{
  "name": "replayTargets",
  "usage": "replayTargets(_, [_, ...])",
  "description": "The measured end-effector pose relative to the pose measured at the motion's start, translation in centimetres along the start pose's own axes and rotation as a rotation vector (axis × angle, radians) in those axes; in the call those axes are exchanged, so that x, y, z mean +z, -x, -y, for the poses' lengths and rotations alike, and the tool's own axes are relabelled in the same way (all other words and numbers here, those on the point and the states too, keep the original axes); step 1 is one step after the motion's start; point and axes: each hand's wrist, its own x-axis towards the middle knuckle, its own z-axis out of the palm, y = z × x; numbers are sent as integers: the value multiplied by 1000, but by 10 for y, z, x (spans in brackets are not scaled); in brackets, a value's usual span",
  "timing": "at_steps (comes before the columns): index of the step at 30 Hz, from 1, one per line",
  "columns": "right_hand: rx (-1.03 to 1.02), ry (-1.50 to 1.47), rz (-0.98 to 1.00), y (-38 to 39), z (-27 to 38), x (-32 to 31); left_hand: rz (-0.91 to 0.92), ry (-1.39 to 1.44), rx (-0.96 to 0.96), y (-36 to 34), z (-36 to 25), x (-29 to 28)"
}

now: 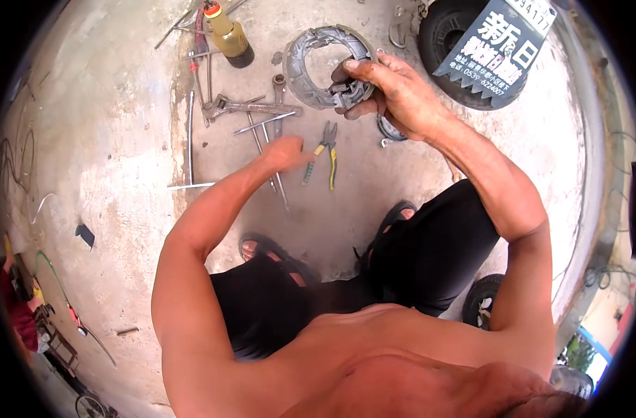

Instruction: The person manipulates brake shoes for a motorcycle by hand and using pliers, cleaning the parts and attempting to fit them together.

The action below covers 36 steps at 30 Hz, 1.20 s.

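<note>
My right hand (401,90) is closed on a pair of grey brake shoes (300,59) that together form a ring, held up off the floor. Thumb and fingers pinch the ring at its right side, by dark fittings where the shoe ends meet. My left hand (284,153) is low over the tools, beside pliers (333,164) with yellow-and-dark handles. Its fingers are smeared by motion, so whether they touch or hold anything does not show. Just left of it lie thin metal rods (265,124) and an adjustable wrench (245,106).
A bottle (231,42) of yellowish liquid with an orange cap stands at the back. At back right, a dark sign (488,52) leans over a tyre (436,31). A ring-shaped part (389,129) lies under my right wrist. Another wheel (481,303) is by my right knee.
</note>
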Motion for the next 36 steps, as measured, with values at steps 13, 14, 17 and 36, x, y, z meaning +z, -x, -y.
replayTargets(13, [23, -333, -30, 8, 11, -6, 130, 461, -264, -31, 4, 43])
replayTargets(14, [10, -337, -34, 8, 11, -6, 125, 448, -260, -31, 8, 40])
replayTargets(17, [-34, -497, 71, 11, 14, -8, 78, 438, -107, -26, 13, 37])
replayTargets(36, [-166, -502, 18, 4, 15, -5, -161, 952, 572, 76, -35, -134])
